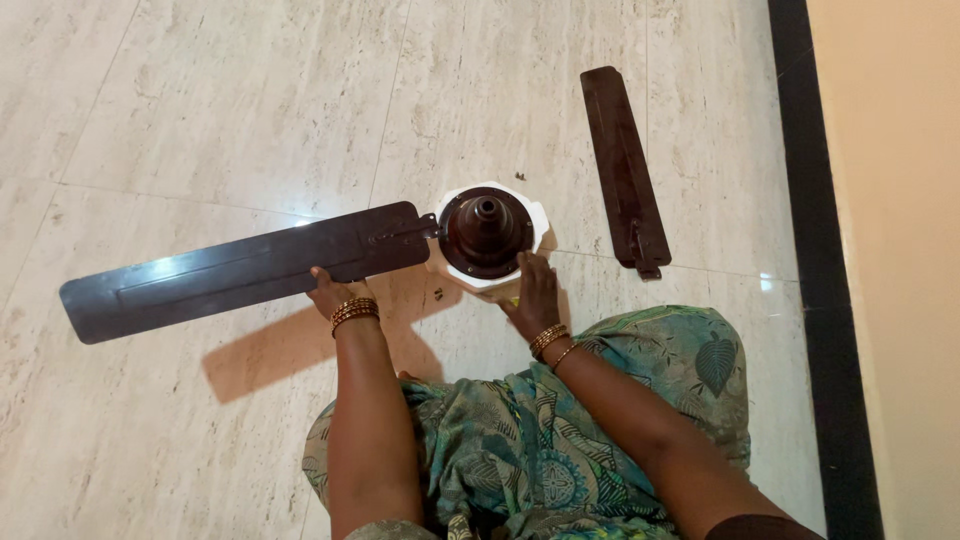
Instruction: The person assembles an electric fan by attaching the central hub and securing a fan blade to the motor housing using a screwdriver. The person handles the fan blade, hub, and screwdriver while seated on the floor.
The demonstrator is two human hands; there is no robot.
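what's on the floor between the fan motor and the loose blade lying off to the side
In the head view, the floor between the fan motor and the loose blade is mostly bare pale tile; a few tiny dark bits, perhaps screws, lie near the motor's far edge.

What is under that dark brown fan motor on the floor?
The fan motor sits on a white block, whose edges show all round it. The right hand rests against the block's near side. What lies beneath the block is covered.

The left hand (335,292) grips the near edge of a dark fan blade (240,270) joined to the brown motor (486,232); the right hand (533,296) rests against the motor's white base (536,215); a loose blade (624,168) lies apart on the tiled floor (200,120).
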